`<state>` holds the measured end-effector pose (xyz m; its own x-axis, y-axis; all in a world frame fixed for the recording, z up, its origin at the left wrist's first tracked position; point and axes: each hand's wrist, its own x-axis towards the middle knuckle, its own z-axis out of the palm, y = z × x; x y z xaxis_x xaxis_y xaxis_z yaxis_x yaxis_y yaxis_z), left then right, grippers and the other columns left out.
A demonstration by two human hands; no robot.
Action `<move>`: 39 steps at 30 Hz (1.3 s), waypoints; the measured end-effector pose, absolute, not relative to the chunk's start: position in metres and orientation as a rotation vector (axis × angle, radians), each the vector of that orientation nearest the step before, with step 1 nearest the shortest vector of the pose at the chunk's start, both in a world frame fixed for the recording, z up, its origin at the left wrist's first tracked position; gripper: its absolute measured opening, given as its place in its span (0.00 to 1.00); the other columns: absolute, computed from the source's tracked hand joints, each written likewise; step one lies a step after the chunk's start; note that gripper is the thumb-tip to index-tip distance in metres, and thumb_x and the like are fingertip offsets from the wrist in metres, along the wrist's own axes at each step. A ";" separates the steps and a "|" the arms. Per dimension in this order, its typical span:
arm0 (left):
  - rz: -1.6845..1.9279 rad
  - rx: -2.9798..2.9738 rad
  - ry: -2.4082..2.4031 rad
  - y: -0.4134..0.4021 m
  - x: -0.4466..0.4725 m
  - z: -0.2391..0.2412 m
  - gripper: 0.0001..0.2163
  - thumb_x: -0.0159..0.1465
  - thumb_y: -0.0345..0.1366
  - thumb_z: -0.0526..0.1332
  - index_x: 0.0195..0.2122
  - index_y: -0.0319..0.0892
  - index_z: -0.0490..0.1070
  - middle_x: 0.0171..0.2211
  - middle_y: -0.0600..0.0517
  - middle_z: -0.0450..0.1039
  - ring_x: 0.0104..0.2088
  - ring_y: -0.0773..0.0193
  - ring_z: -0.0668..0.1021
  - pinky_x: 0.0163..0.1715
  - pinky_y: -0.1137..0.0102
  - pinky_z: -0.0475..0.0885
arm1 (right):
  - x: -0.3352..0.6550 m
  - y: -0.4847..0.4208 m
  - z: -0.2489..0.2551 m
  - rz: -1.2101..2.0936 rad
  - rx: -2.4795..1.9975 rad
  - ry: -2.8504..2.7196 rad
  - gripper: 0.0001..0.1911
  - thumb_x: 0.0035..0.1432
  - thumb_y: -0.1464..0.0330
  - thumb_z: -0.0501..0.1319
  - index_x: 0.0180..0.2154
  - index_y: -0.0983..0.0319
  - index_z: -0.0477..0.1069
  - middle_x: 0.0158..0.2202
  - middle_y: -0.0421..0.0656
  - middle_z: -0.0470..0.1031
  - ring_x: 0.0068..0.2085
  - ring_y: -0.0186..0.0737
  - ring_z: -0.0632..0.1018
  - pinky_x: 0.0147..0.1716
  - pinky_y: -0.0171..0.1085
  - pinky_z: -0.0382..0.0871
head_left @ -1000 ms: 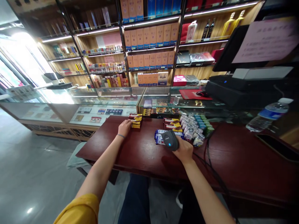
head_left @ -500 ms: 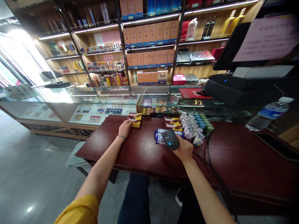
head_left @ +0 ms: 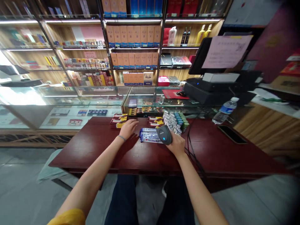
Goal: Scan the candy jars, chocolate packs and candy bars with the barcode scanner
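Observation:
My right hand (head_left: pixel 177 143) grips a dark grey barcode scanner (head_left: pixel 163 134) with a lit blue light, held over the right end of the blue-and-white wrapped bars (head_left: pixel 150 135). My left hand (head_left: pixel 128 128) hovers above the table, fingers stretched out and holding nothing. It is just right of a stack of red-and-yellow packets (head_left: pixel 117 121). A second group of red-and-yellow packets (head_left: pixel 154 121) lies behind the wrapped bars. Right of it stand rows of small jars (head_left: pixel 170 120) with pale contents, then blue and green ones, partly hidden by the scanner and my right hand.
The dark red table (head_left: pixel 93 147) meets a glass display case (head_left: pixel 100 97). To the right are a water bottle (head_left: pixel 225 110), a phone (head_left: pixel 232 134) and black cables (head_left: pixel 191 147). A monitor (head_left: pixel 199 56) stands behind. A stool (head_left: pixel 51 165) is at the left.
My left hand has left the left packet stack and moved right, toward the wrapped bars. The scanner stays in my right hand near the bars. The view has turned right.

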<state>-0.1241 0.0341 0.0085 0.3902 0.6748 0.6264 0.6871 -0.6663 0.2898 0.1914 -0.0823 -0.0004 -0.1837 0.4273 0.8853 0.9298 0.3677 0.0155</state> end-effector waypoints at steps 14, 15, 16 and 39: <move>-0.418 -3.066 -1.022 0.083 0.007 0.018 0.14 0.64 0.31 0.61 0.50 0.45 0.78 0.54 0.45 0.76 0.56 0.56 0.76 0.57 0.67 0.68 | 0.238 -0.097 -0.010 -0.813 -1.248 -1.707 0.15 0.60 0.65 0.58 0.46 0.67 0.72 0.28 0.44 0.79 0.28 0.41 0.79 0.31 0.36 0.67; -0.370 -3.071 -1.020 0.084 0.009 0.018 0.15 0.63 0.31 0.61 0.51 0.45 0.77 0.54 0.46 0.76 0.56 0.56 0.76 0.57 0.68 0.68 | 0.238 -0.097 -0.010 -0.811 -1.254 -1.694 0.15 0.60 0.64 0.58 0.46 0.67 0.72 0.28 0.44 0.78 0.28 0.41 0.79 0.31 0.36 0.67; -0.322 -3.073 -1.022 0.085 0.010 0.019 0.16 0.63 0.31 0.62 0.51 0.46 0.77 0.54 0.46 0.77 0.56 0.56 0.76 0.56 0.68 0.68 | 0.238 -0.096 -0.011 -0.810 -1.258 -1.683 0.15 0.60 0.64 0.59 0.46 0.66 0.72 0.28 0.44 0.78 0.28 0.41 0.78 0.31 0.36 0.67; -0.353 -2.966 -1.172 0.082 0.008 0.034 0.06 0.63 0.35 0.63 0.40 0.43 0.78 0.34 0.42 0.80 0.39 0.51 0.82 0.47 0.63 0.72 | 0.234 -0.096 -0.021 -0.743 -1.338 -1.674 0.14 0.57 0.66 0.60 0.45 0.65 0.73 0.28 0.44 0.79 0.29 0.42 0.79 0.31 0.37 0.68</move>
<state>0.0082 0.0821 0.0339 0.7091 0.6821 0.1785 0.6674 -0.7310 0.1422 0.2338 -0.0962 -0.0205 -0.0711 0.4640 0.8830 0.9660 0.2525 -0.0549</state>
